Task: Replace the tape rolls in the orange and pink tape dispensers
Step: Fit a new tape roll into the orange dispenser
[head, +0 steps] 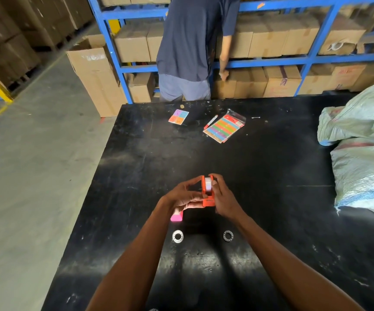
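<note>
Above the black table [260, 167], both my hands hold the orange tape dispenser [208, 199], which has a white tape roll [208, 184] sitting in its cradle. My left hand [184, 195] grips its left side and base. My right hand [223, 196] wraps its right side, fingers over the top of the roll. The pink tape dispenser [177, 216] lies on the table under my left wrist, mostly hidden. Two small clear tape rolls lie flat nearer to me, one on the left [178, 236] and one on the right [228, 235].
At the far side of the table lie a pack of coloured labels [225, 129], a red marker [210, 121] and a small coloured card [178, 116]. Woven sacks [361, 140] fill the right edge. A person [192, 48] stands at blue shelving with cartons. The table's left edge drops to concrete floor.
</note>
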A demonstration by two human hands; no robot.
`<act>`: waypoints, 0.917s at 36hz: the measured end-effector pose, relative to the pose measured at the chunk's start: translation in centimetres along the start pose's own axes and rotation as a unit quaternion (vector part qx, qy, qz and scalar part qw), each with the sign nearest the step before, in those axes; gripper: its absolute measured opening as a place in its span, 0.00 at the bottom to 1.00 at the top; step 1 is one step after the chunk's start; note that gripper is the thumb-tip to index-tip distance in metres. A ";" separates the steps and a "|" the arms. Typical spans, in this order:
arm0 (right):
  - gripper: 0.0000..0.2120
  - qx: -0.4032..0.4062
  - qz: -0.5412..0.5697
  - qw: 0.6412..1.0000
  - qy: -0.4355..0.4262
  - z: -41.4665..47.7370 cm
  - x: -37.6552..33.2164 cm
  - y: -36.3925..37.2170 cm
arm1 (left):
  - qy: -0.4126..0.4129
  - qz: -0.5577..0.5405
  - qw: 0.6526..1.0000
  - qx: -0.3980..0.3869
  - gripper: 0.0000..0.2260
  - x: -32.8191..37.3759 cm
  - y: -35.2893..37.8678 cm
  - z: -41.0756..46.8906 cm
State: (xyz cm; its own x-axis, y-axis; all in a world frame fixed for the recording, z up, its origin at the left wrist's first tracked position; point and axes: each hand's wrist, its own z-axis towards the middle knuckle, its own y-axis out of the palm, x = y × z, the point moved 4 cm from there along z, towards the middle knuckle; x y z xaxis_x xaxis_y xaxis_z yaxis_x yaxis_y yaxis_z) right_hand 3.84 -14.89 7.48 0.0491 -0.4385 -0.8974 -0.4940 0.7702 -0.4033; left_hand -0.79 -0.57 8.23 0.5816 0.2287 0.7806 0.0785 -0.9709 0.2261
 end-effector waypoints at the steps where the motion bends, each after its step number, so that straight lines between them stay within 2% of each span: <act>1: 0.15 -0.001 -0.001 1.000 -0.002 0.0 -0.2 0.0 | 0.001 0.006 1.000 0.002 0.35 0.2 0.0 0.0; 6: 0.16 -0.013 -0.023 1.000 -0.011 0.0 -0.4 0.4 | 0.005 0.051 0.998 0.021 0.33 0.5 -0.1 0.0; 11: 0.20 -0.024 -0.095 0.995 -0.021 0.7 -0.2 -0.1 | 0.013 0.033 0.999 0.036 0.35 -0.7 -0.5 0.0; 16: 0.22 -0.032 -0.166 0.978 -0.123 0.2 -0.8 -1.8 | 0.004 0.012 1.000 0.017 0.37 -1.9 -0.8 -0.2; 20: 0.23 -0.052 -0.271 0.943 -0.186 0.1 -1.1 -2.1 | 0.000 0.014 1.000 0.005 0.35 -2.2 -0.6 -0.1; 25: 0.16 0.006 -0.349 0.908 -0.230 0.2 -1.7 -2.1 | -0.007 0.021 1.000 0.005 0.37 -2.1 -0.4 0.3; 33: 0.09 0.053 -0.362 0.895 -0.256 0.5 -2.2 -2.1 | -0.010 0.042 0.999 0.033 0.39 -2.4 -0.6 0.3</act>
State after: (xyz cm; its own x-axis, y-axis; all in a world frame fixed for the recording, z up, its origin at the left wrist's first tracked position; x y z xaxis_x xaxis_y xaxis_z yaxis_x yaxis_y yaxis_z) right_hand 5.18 -15.33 10.24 0.7275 -0.5918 -0.3472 -0.0881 0.4213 -0.9026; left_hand -1.98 -0.55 6.08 0.6037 0.1463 0.7836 0.0821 -0.9892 0.1215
